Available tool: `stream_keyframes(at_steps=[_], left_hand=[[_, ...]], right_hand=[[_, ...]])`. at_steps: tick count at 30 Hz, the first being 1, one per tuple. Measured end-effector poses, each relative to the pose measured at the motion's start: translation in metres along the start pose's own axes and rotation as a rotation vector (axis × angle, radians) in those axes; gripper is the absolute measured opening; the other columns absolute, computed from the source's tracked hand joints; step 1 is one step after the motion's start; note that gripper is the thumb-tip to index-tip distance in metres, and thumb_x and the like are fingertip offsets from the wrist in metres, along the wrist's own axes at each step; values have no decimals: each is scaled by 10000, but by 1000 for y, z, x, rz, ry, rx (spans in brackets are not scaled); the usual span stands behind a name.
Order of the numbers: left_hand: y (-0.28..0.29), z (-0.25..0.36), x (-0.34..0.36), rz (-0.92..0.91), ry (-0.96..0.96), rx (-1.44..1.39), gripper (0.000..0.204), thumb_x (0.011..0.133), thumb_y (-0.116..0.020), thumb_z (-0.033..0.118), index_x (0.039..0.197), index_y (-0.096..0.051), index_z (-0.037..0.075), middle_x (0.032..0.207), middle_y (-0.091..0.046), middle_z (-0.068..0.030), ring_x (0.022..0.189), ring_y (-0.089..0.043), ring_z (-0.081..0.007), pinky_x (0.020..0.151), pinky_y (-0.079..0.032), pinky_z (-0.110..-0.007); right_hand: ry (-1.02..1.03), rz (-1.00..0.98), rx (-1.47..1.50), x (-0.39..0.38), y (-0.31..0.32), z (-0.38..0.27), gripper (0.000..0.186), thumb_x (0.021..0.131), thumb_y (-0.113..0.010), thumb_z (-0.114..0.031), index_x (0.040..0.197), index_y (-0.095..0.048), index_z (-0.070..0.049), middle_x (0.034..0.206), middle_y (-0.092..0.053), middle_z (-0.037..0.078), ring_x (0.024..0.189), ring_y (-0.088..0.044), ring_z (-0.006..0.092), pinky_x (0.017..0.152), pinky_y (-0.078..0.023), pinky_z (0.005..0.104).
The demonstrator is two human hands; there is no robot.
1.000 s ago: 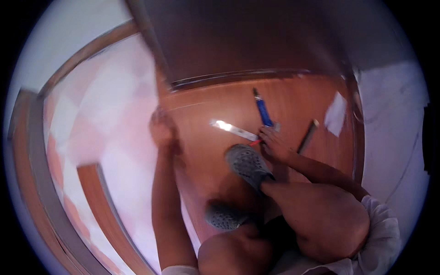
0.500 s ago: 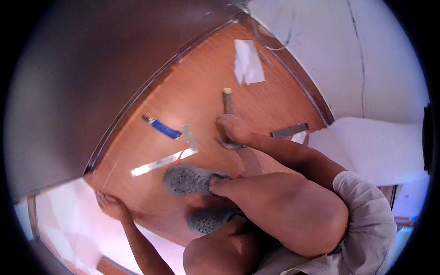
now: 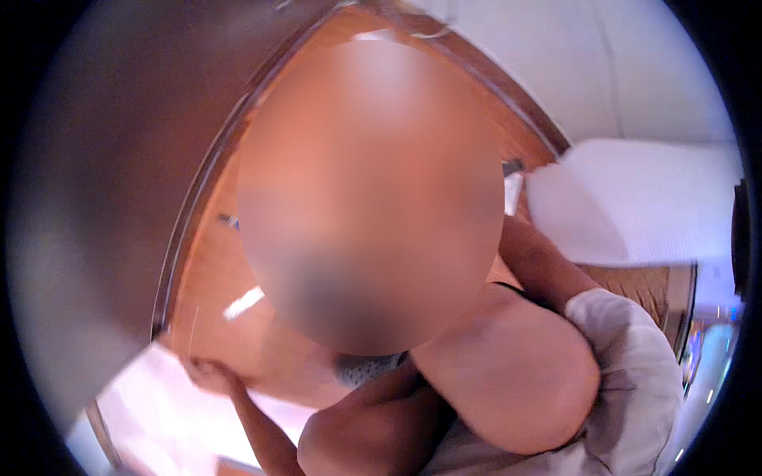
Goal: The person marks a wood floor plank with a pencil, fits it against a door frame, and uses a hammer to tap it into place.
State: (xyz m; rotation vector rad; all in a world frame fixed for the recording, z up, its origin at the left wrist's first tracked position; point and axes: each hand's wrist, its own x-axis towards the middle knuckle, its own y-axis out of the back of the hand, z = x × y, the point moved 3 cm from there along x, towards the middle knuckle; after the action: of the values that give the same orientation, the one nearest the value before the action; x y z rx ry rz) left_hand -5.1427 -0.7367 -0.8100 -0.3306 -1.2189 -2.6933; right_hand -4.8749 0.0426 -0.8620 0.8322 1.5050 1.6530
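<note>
My left hand (image 3: 210, 374) is at the near left edge of a reddish-brown wooden panel (image 3: 210, 266), its fingers curled at that edge. Slight smear softens the fingers' outline. My right forearm (image 3: 544, 258) reaches in from the right, but a large blurred oval covers the hand and whatever it touches. Left of the oval, the pale end of a flat metal square (image 3: 244, 303) shows on the panel. Above that, only the dark tip of a blue-handled tool (image 3: 227, 220) peeks out. A grey perforated shoe (image 3: 367, 369) rests below the oval.
A dark upright surface (image 3: 119, 182) borders the panel on the left, and a pale wall (image 3: 635, 71) on the right. By the right edge lie a dark flat tool (image 3: 513, 166) and white paper (image 3: 514, 190). White ribbed material (image 3: 627, 206) spreads beyond. My bent knee (image 3: 524, 373) fills the lower right.
The view has shifted, and a blurred oval now hides the middle, including my right hand, the wooden-handled tool beneath it and most of the metal square. My left hand stays at the panel's edge.
</note>
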Motion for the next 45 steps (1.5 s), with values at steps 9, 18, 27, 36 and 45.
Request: stream_keyframes(at_steps=[9,18,27,36,45], left_hand=[[-67,-15,20,20,57,430,448,987,-543,102,1425,-575,16,1535,-533,-161,1404,-488,-369,1185,-355,-480],[-74,-11,10,44,66,465,465,976,-565,108,1433,-575,22,1540,-539,-126,1400,-496,-341,1183,-361,-462],[-67,-11,6,34,128,471,500,967,-584,115,1454,-536,13,1593,-458,-153,1442,-429,-369,1198,-346,-478],[-57,132,-102,-355,902,-90,482,1080,-473,367,1280,-603,-53,1200,-676,-299,1139,-618,-470,1040,-449,-502],[-113,136,-165,-127,1315,-1209,353,1093,-521,294,1070,-597,-50,904,-739,-214,710,-726,-251,628,-606,-347]], right_hand=[[567,-294,-438,25,-16,145,393,913,-603,-233,1274,-588,-80,1245,-631,199,1148,-631,409,1011,-506,493],[940,-330,-540,-8,197,-157,525,906,-647,-376,1272,-604,-2,1142,-685,275,1105,-649,471,949,-517,530],[1178,-668,-20,-125,220,-418,631,923,-642,-452,1290,-563,55,1056,-691,339,977,-684,497,908,-528,545],[1268,-706,171,-255,114,-586,635,954,-570,-503,1093,-711,100,1118,-689,328,1054,-682,463,951,-540,508],[1233,-595,17,-273,71,-644,679,990,-509,-578,1039,-769,47,1164,-710,286,1114,-682,421,958,-543,493]])
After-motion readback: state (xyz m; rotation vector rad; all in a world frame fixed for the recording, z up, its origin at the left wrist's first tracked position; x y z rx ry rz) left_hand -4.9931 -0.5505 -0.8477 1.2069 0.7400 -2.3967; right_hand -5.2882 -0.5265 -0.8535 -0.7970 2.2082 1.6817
